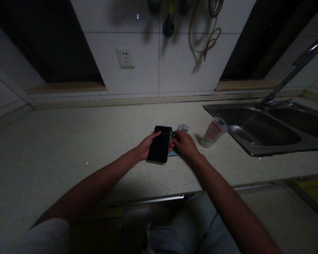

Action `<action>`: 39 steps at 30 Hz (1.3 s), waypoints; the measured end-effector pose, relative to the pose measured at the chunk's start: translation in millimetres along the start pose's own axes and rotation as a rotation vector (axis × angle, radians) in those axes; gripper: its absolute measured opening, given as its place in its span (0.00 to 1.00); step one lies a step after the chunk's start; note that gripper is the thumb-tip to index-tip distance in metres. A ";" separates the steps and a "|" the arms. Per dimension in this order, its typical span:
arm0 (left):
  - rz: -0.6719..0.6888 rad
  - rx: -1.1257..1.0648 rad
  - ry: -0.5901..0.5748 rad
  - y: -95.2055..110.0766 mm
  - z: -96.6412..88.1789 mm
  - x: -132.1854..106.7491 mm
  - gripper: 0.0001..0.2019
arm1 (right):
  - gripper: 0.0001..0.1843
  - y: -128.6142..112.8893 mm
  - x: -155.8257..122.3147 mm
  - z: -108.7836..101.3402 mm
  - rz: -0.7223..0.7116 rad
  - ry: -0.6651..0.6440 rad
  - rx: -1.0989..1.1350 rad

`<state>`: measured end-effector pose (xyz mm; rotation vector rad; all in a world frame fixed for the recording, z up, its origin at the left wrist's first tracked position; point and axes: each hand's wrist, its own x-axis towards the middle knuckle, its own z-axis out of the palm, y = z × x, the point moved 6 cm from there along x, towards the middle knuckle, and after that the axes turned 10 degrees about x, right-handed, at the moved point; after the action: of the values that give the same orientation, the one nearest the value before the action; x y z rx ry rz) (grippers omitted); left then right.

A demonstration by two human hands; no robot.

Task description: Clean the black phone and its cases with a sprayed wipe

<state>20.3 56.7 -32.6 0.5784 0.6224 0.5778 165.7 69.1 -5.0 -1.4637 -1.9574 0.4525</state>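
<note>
My left hand (146,145) is wrapped round a black smartphone (159,146), its thumb on the dark screen and its fingertips showing past the right edge. The phone is tilted slightly above the counter. Close against that right edge is my right hand (184,143), its fingers pinched together; what lies between them is hidden. A light blue piece, like a cloth (173,153), shows under the right hand and beside the phone. Just beyond the knuckles lies a small crumpled whitish piece (183,127), perhaps tissue or cloth.
A clear plastic cup (213,133) with red print leans to the right of my right hand. Farther right is a steel double sink (251,150) with a tall faucet (286,76). The pale speckled counter (69,137) meets a tiled wall with a socket (125,58) and hanging cords (205,49).
</note>
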 end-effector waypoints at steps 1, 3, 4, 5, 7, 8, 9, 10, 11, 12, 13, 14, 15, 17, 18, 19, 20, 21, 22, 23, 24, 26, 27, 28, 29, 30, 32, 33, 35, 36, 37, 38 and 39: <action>0.001 0.001 0.001 0.1 -0.2 0.0 0.24 | 0.15 -0.1 0.0 0.0 0.000 -0.001 0.000; -0.002 0.002 0.003 -0.1 -0.7 0.1 0.24 | 0.15 -0.5 -0.1 -0.1 -0.005 -0.001 0.002; -0.005 0.002 0.003 -0.3 -1.0 0.3 0.24 | 0.15 -0.7 -0.1 -0.3 -0.008 0.000 0.002; -0.009 0.002 0.002 -0.5 -1.2 0.4 0.24 | 0.15 -0.7 -0.2 -0.4 -0.008 0.001 0.002; -0.011 0.004 -0.002 -0.4 -1.2 0.7 0.24 | 0.14 -0.6 -0.4 -0.4 -0.007 0.001 0.000; -0.009 0.007 -0.003 -0.3 -1.0 0.8 0.24 | 0.14 -0.5 -0.6 -0.4 -0.006 0.001 -0.003; -0.006 0.011 -0.006 -0.1 -0.6 0.8 0.24 | 0.14 -0.5 -0.7 -0.4 -0.005 0.003 -0.007; -0.004 0.016 -0.008 0.1 -0.1 0.7 0.24 | 0.14 -0.5 -0.8 -0.5 -0.004 0.005 -0.010; -0.003 0.019 -0.010 0.2 0.4 0.5 0.24 | 0.14 -0.6 -0.9 -0.5 -0.004 0.006 -0.013; -0.001 0.019 -0.011 0.3 1.0 0.2 0.24 | 0.14 -0.7 -1.0 -0.4 -0.004 0.005 -0.014; -0.001 0.018 -0.009 0.3 1.5 0.0 0.24 | 0.15 -0.8 -1.1 -0.4 -0.002 0.002 -0.013; 0.001 0.017 -0.005 0.3 1.8 -0.3 0.24 | 0.15 -0.9 -1.1 -0.3 0.000 -0.001 -0.013; 0.002 0.015 0.002 0.4 1.8 -0.6 0.24 | 0.15 -1.0 -1.1 -0.2 0.002 -0.006 -0.013; 0.000 0.012 0.009 0.3 1.9 -1.0 0.25 | 0.15 -1.2 -1.0 -0.5 0.009 -0.011 -0.015; -0.004 0.012 0.006 0.1 1.9 -1.0 0.25 | 0.15 -1.4 -1.0 -0.7 0.011 -0.013 -0.017; -0.006 0.011 0.000 0.0 2.0 -0.9 0.25 | 0.15 -1.5 -1.1 -0.6 0.014 -0.016 -0.020; -0.006 0.009 -0.004 0.0 1.8 -0.8 0.25 | 0.14 -1.5 -1.1 -0.5 0.016 -0.020 -0.022; -0.007 0.009 -0.006 0.0 1.4 -0.5 0.25 | 0.14 -1.5 -1.1 -0.4 0.015 -0.022 -0.023; -0.007 0.009 -0.004 0.0 0.7 -0.3 0.25 | 0.14 -1.5 -1.1 -0.3 0.013 -0.020 -0.022; -0.006 0.009 0.001 0.0 -0.1 0.0 0.25 | 0.14 -1.3 -1.1 -0.1 0.010 -0.017 -0.020; -0.006 0.010 0.007 0.0 -0.8 0.3 0.25 | 0.14 -1.0 -1.1 0.1 0.009 -0.014 -0.017; -0.012 0.011 0.013 -0.3 -1.7 0.6 0.25 | 0.14 -0.1 -1.0 0.7 0.006 -0.009 -0.012; -0.015 0.012 0.012 -0.5 -1.7 0.6 0.25 | 0.15 0.4 -1.0 1.0 0.006 -0.008 -0.011; -0.017 0.011 0.009 -0.5 -1.5 0.5 0.25 | 0.14 0.8 -1.0 1.1 0.005 -0.008 -0.010; -0.019 0.011 0.006 -0.6 -1.1 0.3 0.25 | 0.15 0.9 -1.1 1.2 0.003 -0.009 -0.008; -0.019 0.009 0.001 -0.4 -0.5 0.0 0.25 | 0.15 0.7 -1.4 1.0 0.000 -0.011 -0.005; -0.020 0.003 -0.004 -0.2 0.5 -0.8 0.25 | 0.15 -0.2 -2.3 0.5 -0.004 -0.019 0.000; -0.022 0.001 -0.003 -0.2 0.8 -1.1 0.25 | 0.15 -0.9 -2.9 0.3 -0.003 -0.025 0.001; -0.029 0.001 0.003 -0.6 0.9 -1.5 0.25 | 0.16 -2.4 -4.3 -0.3 0.004 -0.039 0.001; -0.032 0.000 0.003 -0.8 1.0 -1.6 0.25 | 0.16 -3.2 -5.0 -0.6 0.010 -0.045 0.001; -0.035 0.000 0.003 -1.0 1.0 -1.6 0.26 | 0.16 -3.9 -5.6 -0.9 0.015 -0.050 0.001; -0.035 -0.002 0.003 -1.2 1.0 -1.6 0.26 | 0.16 -4.5 -6.3 -1.2 0.018 -0.052 0.001; -0.034 -0.003 0.004 -1.2 0.9 -1.6 0.27 | 0.15 -5.0 -6.8 -1.7 0.020 -0.052 0.001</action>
<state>20.3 54.5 -32.2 0.5624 0.6341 0.5482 164.3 61.0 -2.6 -1.4859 -1.9837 0.5055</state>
